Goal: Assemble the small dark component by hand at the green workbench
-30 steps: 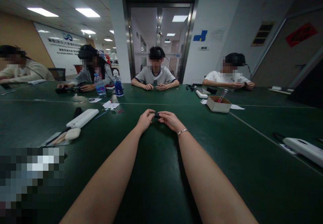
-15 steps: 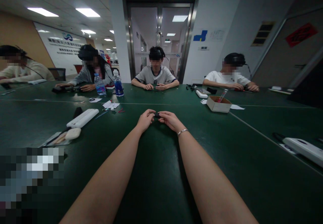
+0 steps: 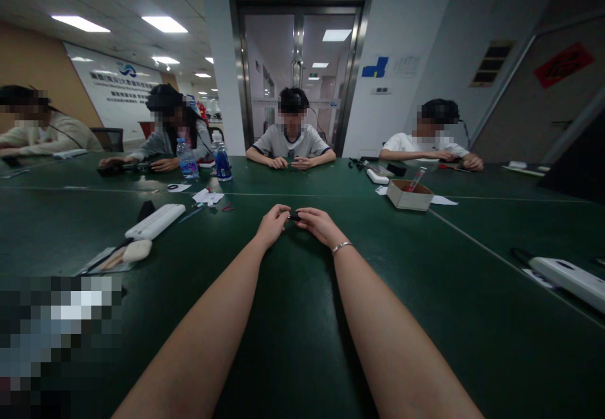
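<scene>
Both arms reach forward over the dark green table (image 3: 302, 318). Between my fingertips is a small black object (image 3: 294, 216), too small to name, with a shiny bit at its left end. My left hand (image 3: 273, 225) pinches that left end. On the other side, my right hand (image 3: 320, 225) grips the black body between thumb and fingers; a silver bracelet (image 3: 342, 246) circles that wrist. The object is held just above or against the tabletop; I cannot tell which.
To the left lie a white power bank (image 3: 157, 221), a round cream item (image 3: 137, 251), a blue pen (image 3: 191, 213) and paper scraps (image 3: 208, 197). Two bottles (image 3: 188, 159) stand beyond. A cardboard box (image 3: 409, 195) is at right, another white device (image 3: 570, 280) nearer. Several people sit across.
My hands and the black object stay almost exactly in place. At the far right, a co-worker's hands have shifted a little apart, and a red item shows between them.
</scene>
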Action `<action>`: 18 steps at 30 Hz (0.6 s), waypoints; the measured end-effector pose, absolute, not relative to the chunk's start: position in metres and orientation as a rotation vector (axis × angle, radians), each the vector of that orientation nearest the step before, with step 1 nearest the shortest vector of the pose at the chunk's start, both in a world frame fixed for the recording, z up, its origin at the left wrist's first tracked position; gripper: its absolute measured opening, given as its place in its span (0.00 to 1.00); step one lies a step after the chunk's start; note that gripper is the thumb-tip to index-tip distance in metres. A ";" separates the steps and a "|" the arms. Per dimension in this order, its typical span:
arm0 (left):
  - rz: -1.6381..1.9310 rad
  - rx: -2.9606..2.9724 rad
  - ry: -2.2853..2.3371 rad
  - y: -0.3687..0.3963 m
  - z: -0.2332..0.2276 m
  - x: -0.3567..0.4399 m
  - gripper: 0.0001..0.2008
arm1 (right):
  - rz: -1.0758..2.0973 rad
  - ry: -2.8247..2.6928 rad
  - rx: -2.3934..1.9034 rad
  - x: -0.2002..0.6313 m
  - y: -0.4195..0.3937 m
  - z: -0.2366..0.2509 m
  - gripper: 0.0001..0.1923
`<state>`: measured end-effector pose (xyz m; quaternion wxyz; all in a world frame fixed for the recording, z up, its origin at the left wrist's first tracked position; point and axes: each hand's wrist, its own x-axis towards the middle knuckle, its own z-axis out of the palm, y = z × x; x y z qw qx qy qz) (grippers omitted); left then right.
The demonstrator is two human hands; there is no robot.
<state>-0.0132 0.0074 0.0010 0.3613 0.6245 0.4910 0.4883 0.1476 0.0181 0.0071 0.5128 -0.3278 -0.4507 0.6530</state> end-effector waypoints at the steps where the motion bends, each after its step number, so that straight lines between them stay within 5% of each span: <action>1: 1.265 1.610 1.282 0.007 0.001 -0.013 0.13 | 1.570 -1.081 -0.787 0.148 0.018 0.007 0.06; 18: 1.276 1.648 1.242 0.008 0.001 -0.014 0.13 | 1.561 -1.071 -0.774 0.148 0.017 0.007 0.07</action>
